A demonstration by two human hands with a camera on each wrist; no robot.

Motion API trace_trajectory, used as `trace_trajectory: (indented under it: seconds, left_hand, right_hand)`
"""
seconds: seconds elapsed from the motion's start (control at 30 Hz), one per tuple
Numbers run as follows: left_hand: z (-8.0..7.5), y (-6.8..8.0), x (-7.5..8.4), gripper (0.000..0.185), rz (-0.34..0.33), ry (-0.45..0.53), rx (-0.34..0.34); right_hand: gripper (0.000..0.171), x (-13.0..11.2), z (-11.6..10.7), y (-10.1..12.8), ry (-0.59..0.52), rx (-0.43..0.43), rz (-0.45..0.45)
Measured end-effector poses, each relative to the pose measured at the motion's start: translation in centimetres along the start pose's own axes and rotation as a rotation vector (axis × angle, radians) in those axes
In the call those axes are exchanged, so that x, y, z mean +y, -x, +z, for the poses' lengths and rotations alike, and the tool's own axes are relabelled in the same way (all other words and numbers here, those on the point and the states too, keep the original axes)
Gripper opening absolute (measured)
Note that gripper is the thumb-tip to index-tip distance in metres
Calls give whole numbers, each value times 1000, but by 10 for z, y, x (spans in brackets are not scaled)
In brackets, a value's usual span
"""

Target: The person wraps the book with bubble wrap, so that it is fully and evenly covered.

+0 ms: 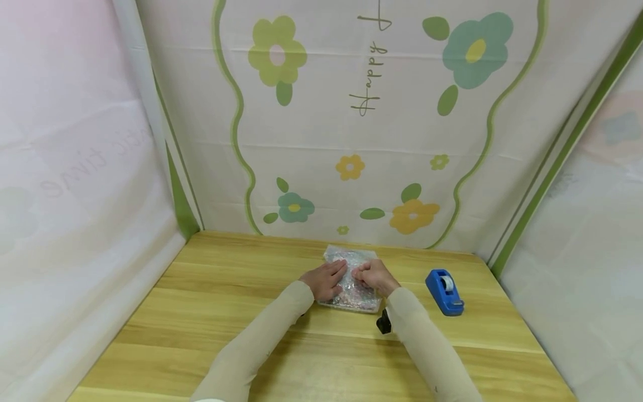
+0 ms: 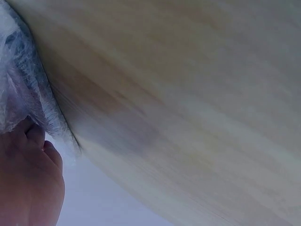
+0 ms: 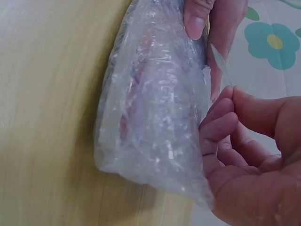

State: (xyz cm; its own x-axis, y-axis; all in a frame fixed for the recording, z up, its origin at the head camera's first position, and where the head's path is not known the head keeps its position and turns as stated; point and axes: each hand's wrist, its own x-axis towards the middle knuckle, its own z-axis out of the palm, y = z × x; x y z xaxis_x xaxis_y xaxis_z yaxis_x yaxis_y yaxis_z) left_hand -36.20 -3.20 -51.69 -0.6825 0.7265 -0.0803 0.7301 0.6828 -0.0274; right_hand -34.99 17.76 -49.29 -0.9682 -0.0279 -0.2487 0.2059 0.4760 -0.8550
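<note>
A flat package in clear bubble wrap (image 1: pixel 351 298) lies on the wooden table, with reddish patches showing through the plastic. My left hand (image 1: pixel 326 280) rests on its left part, fingers extended across the wrap. In the right wrist view, the left hand's thumb and fingers (image 3: pixel 196 23) press at the package's far end. My right hand (image 1: pixel 375 276) is over the package's right side. Its thumb and index finger pinch a short strip of clear tape (image 3: pixel 220 63), while the other fingers curl against the wrap (image 3: pixel 164 127).
A blue tape dispenser (image 1: pixel 444 293) with a roll in it stands on the table (image 1: pixel 241 279) to the right of the package. Behind the table hangs a flower-printed cloth (image 1: pixel 321 128), and pale cloth walls enclose both sides. A black wrist camera (image 1: pixel 384 322) sits under the right wrist.
</note>
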Motion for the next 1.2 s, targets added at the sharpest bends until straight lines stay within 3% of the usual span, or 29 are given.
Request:
trace_trajectory:
  seconds: [0.43, 0.9, 1.2]
  left_hand:
    - [7, -6, -1, 65, -21, -37, -22]
    - [7, -7, -1, 65, -17, -22, -11]
    - [8, -7, -1, 65, -14, -34, -18]
  right_hand:
    - [15, 8, 5, -6, 30, 30, -32]
    - [6, 3, 11, -8, 79, 99, 39]
    - [8, -2, 13, -6, 173, 130, 36]
